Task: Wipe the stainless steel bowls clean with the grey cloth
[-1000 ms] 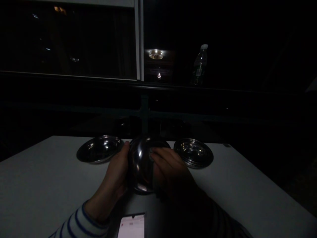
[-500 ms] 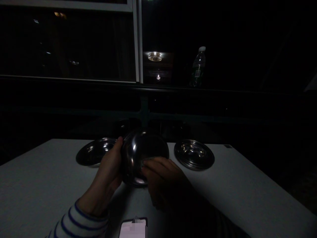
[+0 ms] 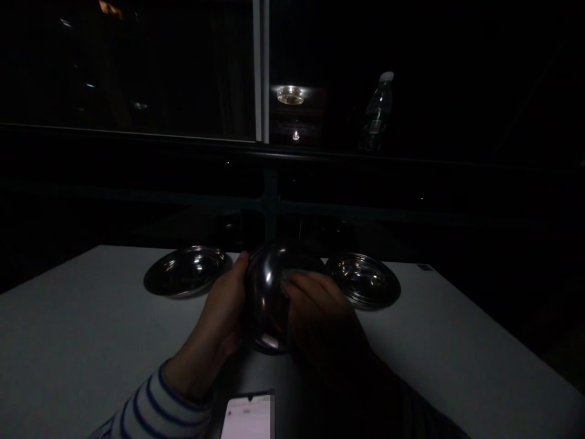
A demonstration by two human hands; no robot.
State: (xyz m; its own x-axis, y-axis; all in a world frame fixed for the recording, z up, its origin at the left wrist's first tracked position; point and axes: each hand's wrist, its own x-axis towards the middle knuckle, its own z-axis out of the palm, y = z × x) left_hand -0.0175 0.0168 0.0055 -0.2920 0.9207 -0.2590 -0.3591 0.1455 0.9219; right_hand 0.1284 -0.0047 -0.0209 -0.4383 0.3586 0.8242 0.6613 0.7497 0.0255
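A shiny metal bowl (image 3: 265, 305) is held up over the table, tilted so its rounded outside faces me. My left hand (image 3: 228, 299) grips it by the left edge, thumb on top. Against the bowl's outer surface, the bent fingers of my right hand (image 3: 320, 305) are pressed together. Something small and pale may be at those fingertips, but the dark hides what it is. To the left lies another metal bowl (image 3: 180, 277), open side up. On the right sits a stack of metal bowls (image 3: 365, 280).
A lit phone (image 3: 247, 417) lies on the white table (image 3: 105, 329) near its front edge. Behind the table, a plastic bottle (image 3: 378, 116) with a white cap stands in front of a dark window. A pale window frame (image 3: 261, 73) rises at the back.
The held bowl and both hands have shifted right in view. My right fingers have moved slightly up on the bowl's surface. The camera view has also shifted a little.
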